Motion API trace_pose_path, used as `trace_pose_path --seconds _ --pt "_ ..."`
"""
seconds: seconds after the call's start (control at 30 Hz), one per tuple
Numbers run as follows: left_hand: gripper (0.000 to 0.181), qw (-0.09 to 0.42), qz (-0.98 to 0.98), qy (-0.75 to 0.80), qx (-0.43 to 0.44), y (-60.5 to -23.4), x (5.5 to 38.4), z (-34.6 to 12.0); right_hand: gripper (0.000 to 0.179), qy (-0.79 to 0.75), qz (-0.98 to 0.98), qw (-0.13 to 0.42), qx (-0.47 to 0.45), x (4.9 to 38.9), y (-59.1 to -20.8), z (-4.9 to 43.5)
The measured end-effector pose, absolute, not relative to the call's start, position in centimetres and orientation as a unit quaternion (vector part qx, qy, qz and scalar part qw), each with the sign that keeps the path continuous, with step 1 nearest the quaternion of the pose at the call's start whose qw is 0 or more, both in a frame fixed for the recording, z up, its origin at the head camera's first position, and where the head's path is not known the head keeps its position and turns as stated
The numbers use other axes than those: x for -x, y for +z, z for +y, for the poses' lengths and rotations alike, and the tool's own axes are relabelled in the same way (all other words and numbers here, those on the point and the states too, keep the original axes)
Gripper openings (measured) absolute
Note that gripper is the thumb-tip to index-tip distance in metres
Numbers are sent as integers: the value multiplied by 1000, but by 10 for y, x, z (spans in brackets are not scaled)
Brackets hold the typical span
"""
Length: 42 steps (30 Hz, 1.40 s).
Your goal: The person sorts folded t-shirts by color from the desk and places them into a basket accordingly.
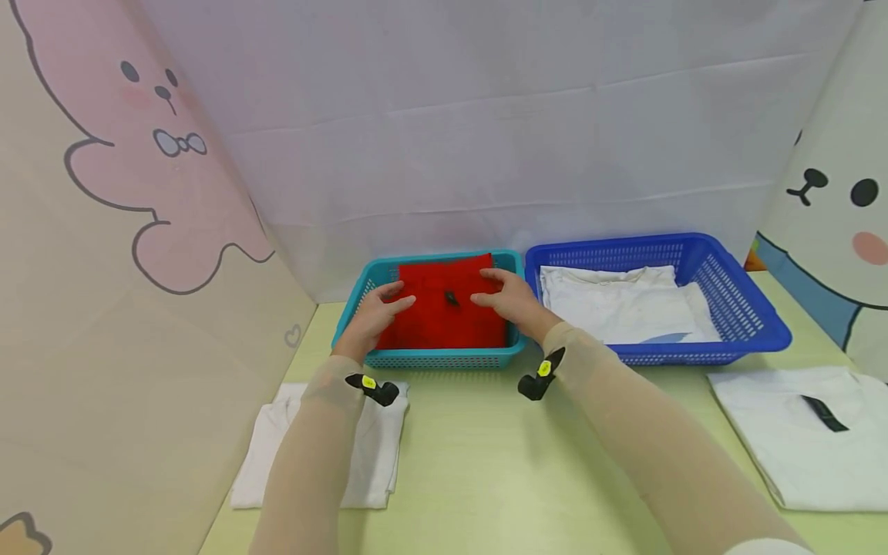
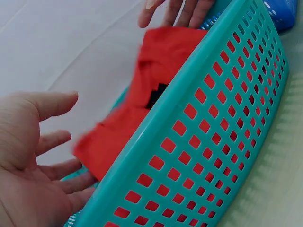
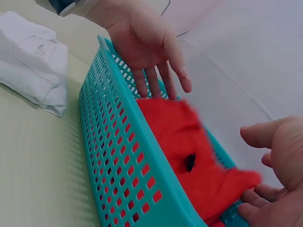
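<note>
A folded red garment (image 1: 444,327) with a small black patch lies in the teal basket (image 1: 444,359). My left hand (image 1: 373,319) is over the basket's left side, fingers apart, at the garment's left edge. Over the right side is my right hand (image 1: 519,299), thumb and fingers spread, beside the garment's right edge. In the left wrist view, the left fingers (image 2: 71,182) reach down beside the red cloth (image 2: 163,56) with the thumb lifted clear. The right wrist view has the right hand (image 3: 279,175) likewise spread, its lower fingertips partly hidden by the cloth.
To the right stands a blue basket (image 1: 752,308) holding folded white garments (image 1: 617,304). A white folded garment (image 1: 375,455) lies front left, partly under the left forearm. Another white garment (image 1: 798,447) with a black strip lies at right. A white curtain (image 1: 486,154) hangs behind.
</note>
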<state>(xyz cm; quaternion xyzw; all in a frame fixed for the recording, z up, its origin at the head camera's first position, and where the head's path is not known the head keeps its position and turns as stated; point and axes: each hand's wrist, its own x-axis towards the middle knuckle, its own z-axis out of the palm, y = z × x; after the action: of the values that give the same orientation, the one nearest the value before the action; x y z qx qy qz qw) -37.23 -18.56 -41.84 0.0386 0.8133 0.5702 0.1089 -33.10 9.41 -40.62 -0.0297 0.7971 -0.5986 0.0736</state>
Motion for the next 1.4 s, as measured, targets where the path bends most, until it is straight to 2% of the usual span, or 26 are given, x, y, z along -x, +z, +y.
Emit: trace_pose_path --seconds 0.13,0.3,0.57,0.83,1.0,1.1,1.23,1.4 --pt "66 90 835 542 -37 -415 365 -189 62 -593 802 62 38 322 -402 106" --pt "65 86 845 521 -79 -409 346 -200 63 -572 816 48 68 300 -397 128" --pt "68 69 857 490 -139 -408 295 -221 65 -562 817 36 125 261 -405 165" --pt "59 45 842 509 -172 -421 242 -247 60 -578 782 56 227 212 -422 180" --pt "56 31 865 471 -167 -439 221 -276 51 -551 784 62 280 192 -439 164" --pt "59 13 909 383 -165 -450 212 -297 50 -524 797 63 295 186 -450 142" --pt "72 -3 956 239 -168 -461 204 -319 51 -474 824 67 302 183 -461 100" --pt "91 -19 973 141 -181 -471 205 -338 50 -408 851 69 322 187 -471 43"
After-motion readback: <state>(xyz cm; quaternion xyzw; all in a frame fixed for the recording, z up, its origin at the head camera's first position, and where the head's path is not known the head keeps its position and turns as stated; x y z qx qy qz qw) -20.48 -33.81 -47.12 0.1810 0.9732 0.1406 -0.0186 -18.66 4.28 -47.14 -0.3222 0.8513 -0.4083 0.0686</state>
